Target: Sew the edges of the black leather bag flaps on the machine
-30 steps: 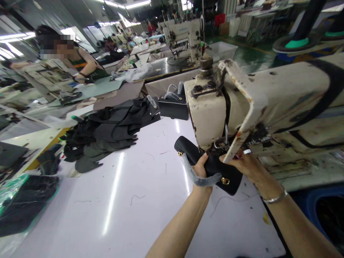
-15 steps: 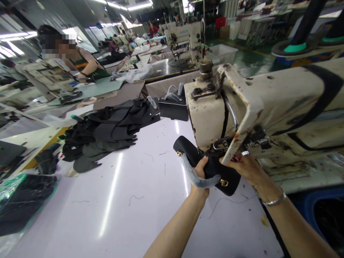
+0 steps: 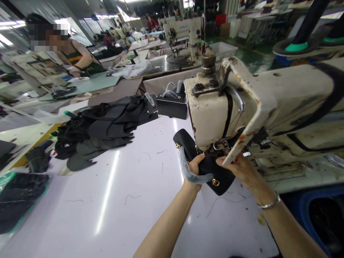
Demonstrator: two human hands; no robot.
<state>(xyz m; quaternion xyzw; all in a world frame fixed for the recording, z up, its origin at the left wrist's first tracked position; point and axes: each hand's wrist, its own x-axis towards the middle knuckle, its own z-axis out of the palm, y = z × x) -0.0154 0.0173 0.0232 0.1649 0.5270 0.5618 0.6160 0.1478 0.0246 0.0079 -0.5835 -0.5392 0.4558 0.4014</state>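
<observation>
A black handbag (image 3: 216, 173) with gold clasps lies tilted under the head of the sewing machine (image 3: 208, 114). Its handle (image 3: 184, 166) is wrapped in cloudy plastic film and loops over my left wrist. My left hand (image 3: 194, 170) is closed on the near side of the bag, thumb on top. On the other side, my right hand (image 3: 239, 168) grips the bag's edge close to the needle area, partly behind the rusty white guard bar (image 3: 242, 132). The machine's needle and foot are mostly hidden.
Black cut pieces (image 3: 104, 125) are heaped on the white table (image 3: 129, 222). Finished-looking black bags (image 3: 172, 107) stand behind the machine head. A plastic-wrapped bundle (image 3: 21, 200) lies at left, a blue bin (image 3: 295, 208) at lower right. A co-worker (image 3: 77, 57) sits across at far left.
The bag and both my hands have shifted slightly left relative to the machine head. My grip looks the same. The whole view has also moved a little.
</observation>
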